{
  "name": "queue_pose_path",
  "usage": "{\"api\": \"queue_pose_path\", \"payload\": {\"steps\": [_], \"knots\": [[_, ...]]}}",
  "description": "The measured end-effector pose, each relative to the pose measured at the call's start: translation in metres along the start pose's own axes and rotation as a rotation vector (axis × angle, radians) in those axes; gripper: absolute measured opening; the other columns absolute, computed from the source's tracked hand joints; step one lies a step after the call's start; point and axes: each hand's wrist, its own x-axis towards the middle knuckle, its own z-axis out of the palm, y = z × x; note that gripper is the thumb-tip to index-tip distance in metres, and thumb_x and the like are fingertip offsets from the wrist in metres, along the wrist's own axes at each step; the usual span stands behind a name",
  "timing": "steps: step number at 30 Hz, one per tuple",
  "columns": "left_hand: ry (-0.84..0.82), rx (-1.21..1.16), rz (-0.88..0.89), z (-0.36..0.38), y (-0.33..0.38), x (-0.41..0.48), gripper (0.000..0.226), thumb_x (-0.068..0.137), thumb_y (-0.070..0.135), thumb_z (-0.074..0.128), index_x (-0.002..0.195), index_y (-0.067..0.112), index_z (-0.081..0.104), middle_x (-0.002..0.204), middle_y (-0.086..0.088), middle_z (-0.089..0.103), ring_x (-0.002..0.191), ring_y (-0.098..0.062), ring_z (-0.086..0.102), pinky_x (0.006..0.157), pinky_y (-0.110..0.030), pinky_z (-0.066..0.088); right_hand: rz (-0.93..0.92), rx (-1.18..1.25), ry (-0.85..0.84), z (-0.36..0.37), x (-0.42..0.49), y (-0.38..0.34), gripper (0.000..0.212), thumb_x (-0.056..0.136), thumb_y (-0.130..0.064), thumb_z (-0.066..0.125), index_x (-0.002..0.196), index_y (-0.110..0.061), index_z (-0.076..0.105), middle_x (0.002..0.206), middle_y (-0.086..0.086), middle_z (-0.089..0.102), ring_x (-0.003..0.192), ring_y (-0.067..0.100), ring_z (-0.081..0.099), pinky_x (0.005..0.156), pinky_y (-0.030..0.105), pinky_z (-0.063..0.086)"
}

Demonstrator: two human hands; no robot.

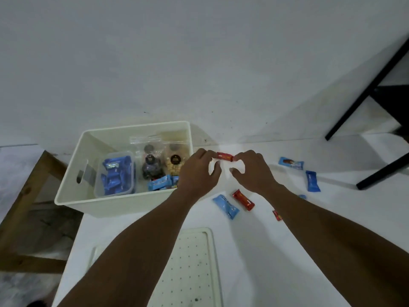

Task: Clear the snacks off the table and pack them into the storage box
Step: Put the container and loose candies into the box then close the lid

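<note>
A red snack packet [224,156] hangs just right of the cream storage box [73,191], pinched at its left end by my left hand [199,173] and at its right end by my right hand [252,169]. Inside the box are a clear tub of blue packets [116,173], two clear bags of snacks [163,162] and loose blue packets [160,183]. On the white table [332,218] lie another red packet [243,200], a blue packet [226,206], a small red packet [277,215] partly behind my right forearm, and two blue packets [291,163] [312,181] further right.
The box's cream lid [194,267], dotted with small holes, lies on the table near me under my left forearm. A wooden frame [28,196] stands left of the table. Black furniture legs [365,94] stand at the right. A white wall is behind.
</note>
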Motion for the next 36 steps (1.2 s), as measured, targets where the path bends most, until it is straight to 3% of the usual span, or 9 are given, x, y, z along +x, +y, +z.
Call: {"api": "queue_pose_path", "payload": {"steps": [4, 7, 9, 12, 16, 20, 25, 32, 36], "knots": [[-0.215, 0.045, -0.099, 0.072, 0.024, -0.046, 0.050, 0.086, 0.051, 0.056, 0.125, 0.020, 0.061, 0.125, -0.006, 0.061, 0.115, -0.028, 0.056, 0.089, -0.041, 0.053, 0.181, -0.132, 0.157, 0.006, -0.070, 0.091, 0.059, 0.082, -0.059, 0.060, 0.130, -0.025, 0.055, 0.139, 0.004, 0.053, 0.130, 0.029, 0.047, 0.098, 0.048, 0.043], [-0.441, 0.169, -0.305, 0.124, 0.021, -0.091, 0.086, 0.078, 0.080, 0.045, 0.150, 0.036, 0.030, 0.159, -0.010, 0.026, 0.146, -0.042, 0.022, 0.113, -0.060, 0.032, 0.376, -0.187, 0.136, 0.019, -0.134, 0.160, 0.081, 0.077, -0.070, 0.055, 0.144, -0.026, 0.042, 0.154, 0.010, 0.038, 0.144, 0.035, 0.031, 0.104, 0.060, 0.037], [-0.530, 0.174, -0.472, 0.153, 0.019, -0.112, 0.100, 0.071, 0.091, 0.038, 0.154, 0.043, 0.009, 0.166, -0.004, -0.003, 0.150, -0.047, -0.001, 0.114, -0.067, 0.017, 0.468, -0.212, 0.035, 0.030, -0.166, 0.196, 0.093, 0.075, -0.076, 0.056, 0.151, -0.031, 0.027, 0.162, 0.009, 0.022, 0.150, 0.035, 0.015, 0.108, 0.067, 0.028], [-0.510, 0.247, -0.562, 0.186, 0.028, -0.117, 0.108, 0.065, 0.096, 0.031, 0.153, 0.045, -0.005, 0.164, -0.001, -0.019, 0.148, -0.049, -0.012, 0.113, -0.071, 0.009, 0.495, -0.199, -0.039, 0.043, -0.172, 0.229, 0.105, 0.071, -0.084, 0.051, 0.156, -0.035, 0.012, 0.166, 0.006, 0.003, 0.152, 0.037, 0.000, 0.110, 0.071, 0.017], [-0.438, 0.260, -0.583, 0.222, 0.049, -0.091, 0.109, 0.066, 0.095, 0.037, 0.153, 0.045, -0.006, 0.163, -0.001, -0.022, 0.147, -0.051, -0.015, 0.112, -0.072, 0.005, 0.423, -0.203, -0.094, 0.051, -0.127, 0.247, 0.121, 0.059, -0.097, 0.039, 0.155, -0.040, -0.008, 0.166, 0.004, -0.013, 0.152, 0.037, -0.011, 0.113, 0.070, 0.008], [-0.429, 0.320, -0.604, 0.247, 0.052, -0.063, 0.102, 0.071, 0.094, 0.032, 0.153, 0.047, -0.008, 0.163, 0.000, -0.025, 0.146, -0.051, -0.021, 0.108, -0.076, 0.002, 0.285, -0.255, -0.104, 0.050, -0.080, 0.265, 0.126, 0.052, -0.101, 0.033, 0.155, -0.041, -0.007, 0.166, 0.005, -0.014, 0.151, 0.038, -0.013, 0.112, 0.073, 0.007], [-0.499, 0.435, -0.553, 0.256, 0.031, -0.039, 0.084, 0.082, 0.084, 0.028, 0.153, 0.046, 0.006, 0.164, -0.003, -0.017, 0.145, -0.054, -0.018, 0.106, -0.081, 0.010, 0.117, -0.333, -0.132, 0.032, -0.020, 0.290, 0.131, 0.048, -0.105, 0.030, 0.156, -0.040, -0.006, 0.166, 0.010, -0.014, 0.149, 0.043, -0.016, 0.106, 0.081, 0.006], [-0.458, 0.449, -0.553, 0.254, 0.002, -0.009, 0.090, 0.080, 0.086, 0.026, 0.152, 0.046, -0.011, 0.164, -0.003, -0.021, 0.146, -0.051, -0.019, 0.109, -0.078, 0.006, -0.002, -0.349, -0.208, 0.036, 0.045, 0.293, 0.122, 0.049, -0.104, 0.028, 0.153, -0.049, -0.005, 0.166, 0.003, -0.016, 0.149, 0.040, -0.021, 0.106, 0.081, 0.002], [-0.472, 0.436, -0.504, 0.256, -0.018, 0.018, 0.098, 0.075, 0.091, 0.027, 0.151, 0.047, -0.017, 0.163, -0.004, -0.026, 0.145, -0.051, -0.020, 0.110, -0.077, 0.006, -0.074, -0.332, -0.236, 0.047, 0.057, 0.283, 0.110, 0.058, -0.097, 0.034, 0.152, -0.051, 0.000, 0.166, 0.002, -0.005, 0.151, 0.040, -0.008, 0.109, 0.077, 0.010]]}}
